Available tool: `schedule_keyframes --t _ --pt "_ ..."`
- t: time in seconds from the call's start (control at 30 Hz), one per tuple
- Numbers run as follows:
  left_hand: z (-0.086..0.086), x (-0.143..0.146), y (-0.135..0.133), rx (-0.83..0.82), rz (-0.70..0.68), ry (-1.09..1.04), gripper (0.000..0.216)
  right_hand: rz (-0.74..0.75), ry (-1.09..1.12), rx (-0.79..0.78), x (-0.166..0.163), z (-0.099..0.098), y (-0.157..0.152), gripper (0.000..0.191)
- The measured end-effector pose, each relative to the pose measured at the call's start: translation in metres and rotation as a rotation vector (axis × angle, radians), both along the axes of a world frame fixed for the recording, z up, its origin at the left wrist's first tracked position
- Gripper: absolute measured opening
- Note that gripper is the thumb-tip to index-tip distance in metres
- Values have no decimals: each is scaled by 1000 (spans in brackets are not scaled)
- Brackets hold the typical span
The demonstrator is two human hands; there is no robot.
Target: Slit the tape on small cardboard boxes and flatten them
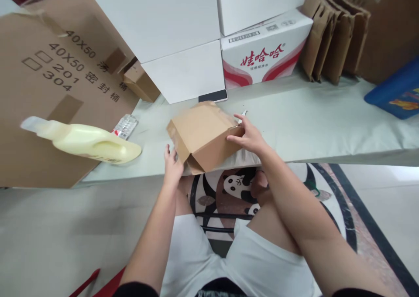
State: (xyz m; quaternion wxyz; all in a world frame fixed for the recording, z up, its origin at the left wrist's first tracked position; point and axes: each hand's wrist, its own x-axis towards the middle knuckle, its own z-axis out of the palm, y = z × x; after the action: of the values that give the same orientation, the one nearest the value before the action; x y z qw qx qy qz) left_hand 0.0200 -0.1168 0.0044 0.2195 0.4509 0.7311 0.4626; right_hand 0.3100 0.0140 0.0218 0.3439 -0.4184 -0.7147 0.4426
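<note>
A small brown cardboard box (209, 127) sits tilted near the front edge of the table, with a flap sticking out at its lower left corner. My right hand (248, 135) grips the box's right end, thumb on the front face and fingers at the back edge. At the left corner is my left hand (173, 164), its fingers apart and pointing up beside the box; whether they touch it is hard to tell. Something clear and crinkled shows partly under the box near my right hand.
Behind the box lies a dark-faced phone (212, 96) against white cartons (196, 70). A red-and-white carton (265, 48), folded brown cardboard (337, 39) and a blue container (396, 90) stand to the right. Leftward are a pale yellow bottle (94, 142) and a large carton (29, 109).
</note>
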Motion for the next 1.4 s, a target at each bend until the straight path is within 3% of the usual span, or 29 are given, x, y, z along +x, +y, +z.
schedule_keyframes --t 0.07,0.17,0.3,0.37,0.47,0.57,0.63,0.9,0.97,1.03,1.07,1.1,1.17,1.2,1.3,1.4 --pt "8 1 -5 10 -7 56 44 -51 -31 5 2 -3 -1 82" --pt "19 12 1 59 -125 80 41 -4 35 8 6 -6 -4 61" --pt "30 32 18 166 -89 117 39 -8 138 51 12 -2 -1 45" --pt "35 42 28 225 -123 187 41 -86 154 85 14 0 4 45" --pt "42 58 38 275 -265 119 49 -224 153 116 16 -2 11 48" --pt "46 70 39 147 -441 67 51 -296 150 125 17 -7 12 47" --pt "46 76 36 58 -460 54 53 -309 150 131 18 -9 11 47" --pt "55 77 2 -32 -310 82 48 -183 157 19 17 -11 3 49" --pt "54 67 -13 1 -408 48 46 -121 173 -29 17 -9 2 50" --pt "51 51 -21 75 -520 -124 44 -69 191 -70 19 -6 1 50" --pt "49 42 -22 87 -482 -141 40 -49 204 -85 19 -4 0 50" --pt "48 32 -20 122 -353 -66 33 -32 221 -96 20 -2 -1 49" --pt "45 15 -9 171 -78 104 43 -1 264 -116 21 1 -3 49" --pt "44 7 -1 162 -7 65 48 21 285 -127 21 2 -4 49" --pt "40 -9 17 110 5 -196 43 98 327 -176 22 3 -5 48" --pt "37 -11 25 145 17 -267 38 119 329 -178 25 2 -4 47"
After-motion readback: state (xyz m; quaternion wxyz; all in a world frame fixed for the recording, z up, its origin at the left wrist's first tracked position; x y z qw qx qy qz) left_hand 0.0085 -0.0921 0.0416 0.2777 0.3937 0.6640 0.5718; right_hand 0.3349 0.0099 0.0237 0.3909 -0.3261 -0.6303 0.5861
